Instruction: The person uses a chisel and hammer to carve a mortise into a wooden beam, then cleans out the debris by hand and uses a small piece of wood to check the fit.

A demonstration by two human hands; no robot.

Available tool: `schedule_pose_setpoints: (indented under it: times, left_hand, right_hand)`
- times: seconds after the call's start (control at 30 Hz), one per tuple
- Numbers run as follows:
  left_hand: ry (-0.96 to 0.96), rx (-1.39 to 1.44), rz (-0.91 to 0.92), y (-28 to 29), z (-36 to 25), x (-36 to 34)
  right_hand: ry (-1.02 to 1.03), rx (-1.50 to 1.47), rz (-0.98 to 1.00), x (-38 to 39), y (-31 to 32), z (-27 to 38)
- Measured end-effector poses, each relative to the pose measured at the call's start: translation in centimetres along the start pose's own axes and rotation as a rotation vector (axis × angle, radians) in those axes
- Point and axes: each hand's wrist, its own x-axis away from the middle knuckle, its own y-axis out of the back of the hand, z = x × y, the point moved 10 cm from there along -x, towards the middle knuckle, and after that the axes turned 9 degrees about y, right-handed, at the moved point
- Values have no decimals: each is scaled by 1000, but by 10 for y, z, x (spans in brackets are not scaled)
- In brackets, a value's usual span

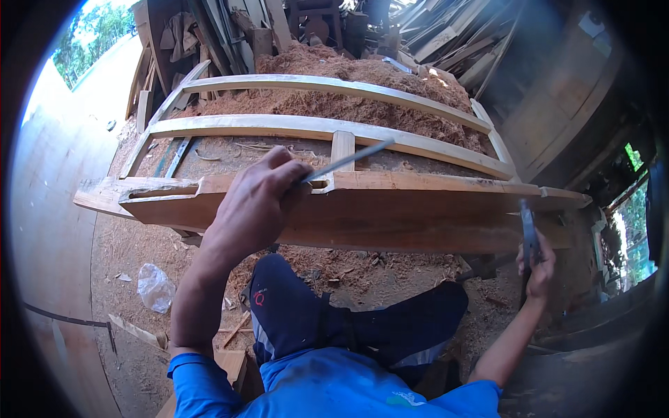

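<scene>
A thick wooden board point(390, 216) lies across in front of me, with one slot point(164, 191) cut into its left end and a smaller mortise point(319, 184) near the middle. My left hand point(268, 188) is closed on a chisel point(352, 159), whose flat grey blade slants up to the right above the mortise. The fingers hide its other end. Off to the right, my right hand point(539, 268) grips a hammer point(529, 233) by its handle. The hammer's metal head is raised in front of the board's right part, apart from the chisel.
Beyond the board lies a pale wooden frame point(279, 125) with long rails and a short upright point(343, 148). Sawdust and shavings point(306, 70) are heaped behind it. Stacked planks point(460, 35) lean at the back. A crumpled plastic bag point(155, 288) is on the floor at left.
</scene>
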Motion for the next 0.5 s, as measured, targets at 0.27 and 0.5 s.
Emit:
schedule_pose_setpoints:
  times: [0.27, 0.5]
  left_hand:
    - [-122, -525, -4, -44, -17, 11]
    - [-271, -692, -109, -55, -31, 20]
  right_hand:
    - [-437, 45, -377, 190, 40, -195]
    - [-978, 485, -252, 314, 27, -310]
